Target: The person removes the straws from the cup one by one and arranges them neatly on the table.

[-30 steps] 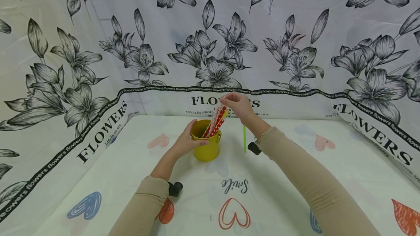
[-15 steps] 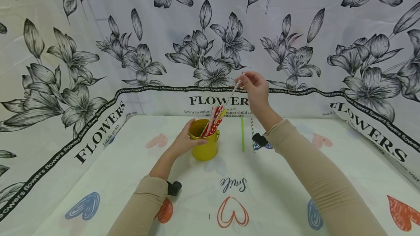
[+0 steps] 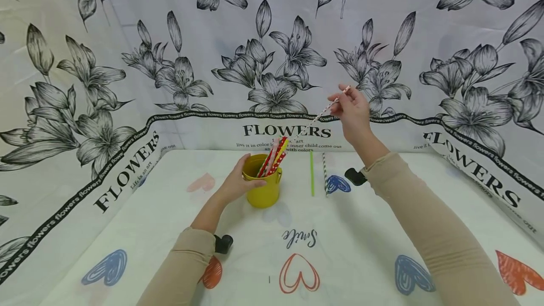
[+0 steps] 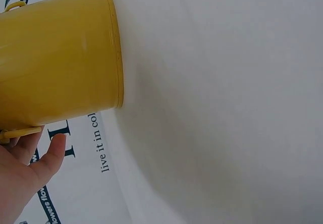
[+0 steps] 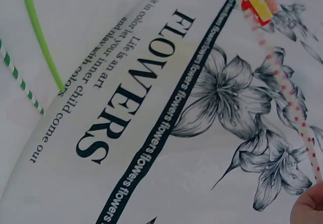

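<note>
In the head view a yellow bucket (image 3: pixel 263 196) stands upright on the table, holding a bundle of red, pink and yellow paper straws (image 3: pixel 274 159) that lean right. My left hand (image 3: pixel 233 184) grips the bucket's left side at the rim, thumb across the front. Raised well above the table to the right, my right hand (image 3: pixel 356 114) pinches a white straw with red dots (image 3: pixel 326 109) near its upper end. That straw slants down toward the bucket, its lower end above the bundle. The left wrist view shows the bucket's wall (image 4: pixel 60 57) and some fingers (image 4: pixel 49 161) by its handle.
Right of the bucket, a plain green straw (image 3: pixel 312 174) and a green-and-white striped straw (image 3: pixel 325 174) lie side by side on the white tablecloth (image 3: pixel 238 259). Behind them rises a flower-printed backdrop (image 3: pixel 204 131).
My right hand has pulled the dotted straw up out of the bundle and carried it up and to the right. My left hand keeps its grip on the bucket.
</note>
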A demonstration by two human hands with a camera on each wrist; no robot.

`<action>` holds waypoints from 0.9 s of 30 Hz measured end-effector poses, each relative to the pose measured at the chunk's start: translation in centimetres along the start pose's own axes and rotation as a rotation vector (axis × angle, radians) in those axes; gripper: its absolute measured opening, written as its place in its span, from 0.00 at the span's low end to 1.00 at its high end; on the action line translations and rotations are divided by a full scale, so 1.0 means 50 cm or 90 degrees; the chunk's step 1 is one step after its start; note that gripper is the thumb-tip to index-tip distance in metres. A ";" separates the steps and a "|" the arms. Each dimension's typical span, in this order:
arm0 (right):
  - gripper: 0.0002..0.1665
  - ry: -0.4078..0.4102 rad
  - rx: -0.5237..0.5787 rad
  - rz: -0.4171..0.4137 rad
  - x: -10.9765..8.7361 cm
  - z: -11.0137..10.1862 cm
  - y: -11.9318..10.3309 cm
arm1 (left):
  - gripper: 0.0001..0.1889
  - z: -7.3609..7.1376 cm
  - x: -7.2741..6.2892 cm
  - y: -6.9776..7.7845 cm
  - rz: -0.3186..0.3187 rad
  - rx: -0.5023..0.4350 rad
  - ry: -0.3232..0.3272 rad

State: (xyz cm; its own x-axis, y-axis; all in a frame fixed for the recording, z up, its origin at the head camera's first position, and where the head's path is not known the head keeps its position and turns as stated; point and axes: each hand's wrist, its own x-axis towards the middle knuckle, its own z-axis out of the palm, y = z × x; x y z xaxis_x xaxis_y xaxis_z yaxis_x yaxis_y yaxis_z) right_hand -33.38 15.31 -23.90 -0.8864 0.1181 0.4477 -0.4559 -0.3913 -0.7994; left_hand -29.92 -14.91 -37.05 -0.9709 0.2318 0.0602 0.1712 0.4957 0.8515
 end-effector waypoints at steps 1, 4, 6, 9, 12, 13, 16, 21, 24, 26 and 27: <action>0.22 0.003 -0.011 0.025 0.000 -0.008 -0.003 | 0.55 0.000 0.000 0.000 -0.001 -0.001 0.000; 0.29 0.008 -0.059 0.060 -0.002 -0.031 -0.007 | 0.55 0.000 0.001 -0.002 -0.003 0.000 -0.002; 0.29 0.021 -0.114 0.053 -0.005 -0.045 -0.006 | 0.55 -0.001 0.002 -0.003 0.001 0.001 0.001; 0.22 0.045 -0.163 0.031 -0.011 -0.064 -0.001 | 0.56 -0.002 0.005 -0.003 0.008 -0.001 0.002; 0.11 0.046 -0.205 0.017 -0.021 -0.083 0.006 | 0.56 -0.001 0.006 -0.003 0.006 -0.001 -0.001; 0.09 0.040 -0.213 0.017 -0.025 -0.089 0.009 | 0.56 -0.001 0.007 -0.003 0.004 -0.002 -0.001; 0.12 0.002 -0.273 0.016 -0.033 -0.109 0.017 | 0.56 -0.001 0.006 -0.002 -0.002 -0.004 -0.003; 0.35 -0.105 -0.354 0.039 -0.039 -0.139 0.025 | 0.56 -0.001 0.007 0.000 -0.009 -0.013 -0.005; 0.41 -0.164 -0.362 0.055 -0.041 -0.154 0.030 | 0.56 -0.001 0.008 -0.001 -0.011 -0.014 -0.004; 0.41 -0.190 -0.369 0.058 -0.043 -0.162 0.032 | 0.56 -0.001 0.008 -0.002 -0.010 -0.011 -0.004; 0.40 -0.200 -0.377 0.057 -0.044 -0.167 0.034 | 0.56 -0.001 0.008 -0.002 -0.010 -0.011 -0.004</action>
State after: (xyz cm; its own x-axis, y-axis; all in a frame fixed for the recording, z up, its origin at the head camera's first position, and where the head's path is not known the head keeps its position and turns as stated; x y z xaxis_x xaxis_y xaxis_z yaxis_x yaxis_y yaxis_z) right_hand -32.88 21.98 -29.58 -0.8980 -0.1969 0.3934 -0.4286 0.1896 -0.8834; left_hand -30.35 -14.90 -37.10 -0.9725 0.2288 0.0436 0.1528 0.4854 0.8608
